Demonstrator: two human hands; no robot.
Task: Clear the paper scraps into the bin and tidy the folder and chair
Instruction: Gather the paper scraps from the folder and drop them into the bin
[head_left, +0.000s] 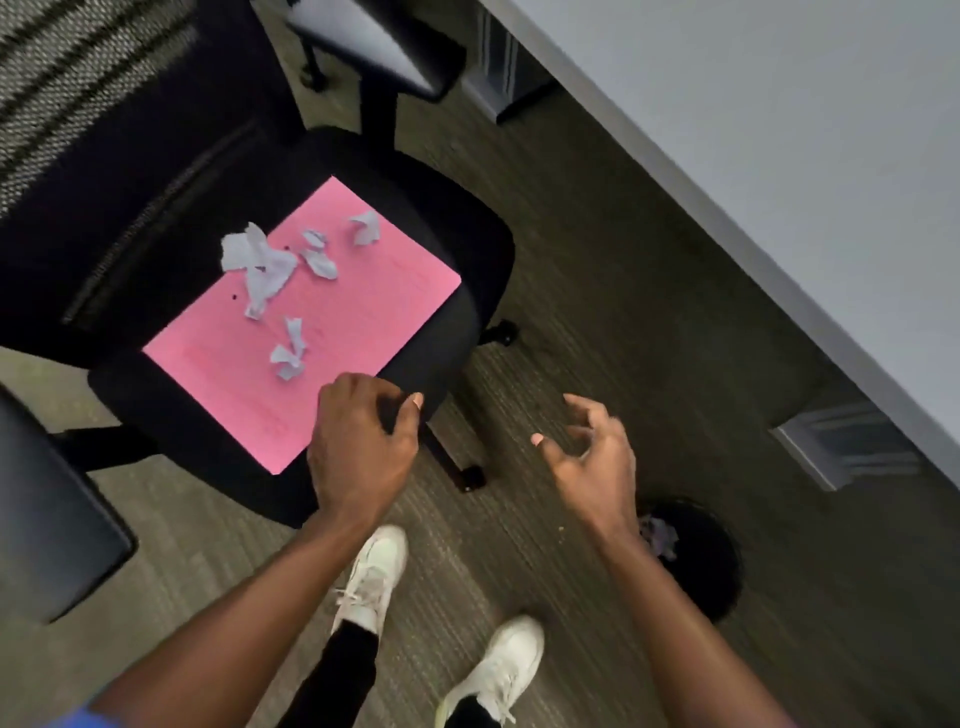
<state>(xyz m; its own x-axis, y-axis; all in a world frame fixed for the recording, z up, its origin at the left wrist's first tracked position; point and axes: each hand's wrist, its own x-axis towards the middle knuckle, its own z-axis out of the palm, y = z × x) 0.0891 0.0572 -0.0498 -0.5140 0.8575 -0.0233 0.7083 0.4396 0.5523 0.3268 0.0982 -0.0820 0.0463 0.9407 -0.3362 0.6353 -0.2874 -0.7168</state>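
Observation:
A pink folder (332, 332) lies flat on the seat of a black office chair (457, 249). Several torn white paper scraps (260, 265) are scattered over the folder's far half, with one small cluster (290, 353) nearer me. My left hand (358, 447) hovers over the seat's front edge beside the folder's near corner, fingers curled, holding nothing that I can see. My right hand (592, 457) is off the chair to the right, above the floor, fingers spread and empty. A black bin (711, 566) stands on the floor at the lower right with crumpled paper (660, 535) inside.
A white desk top (779, 156) runs along the right, its grey legs (841, 447) reaching the carpet. The chair's mesh back (78, 93) and armrests (47, 519) are at the left. Chair castors (470, 475) sit near my white shoes (374, 571).

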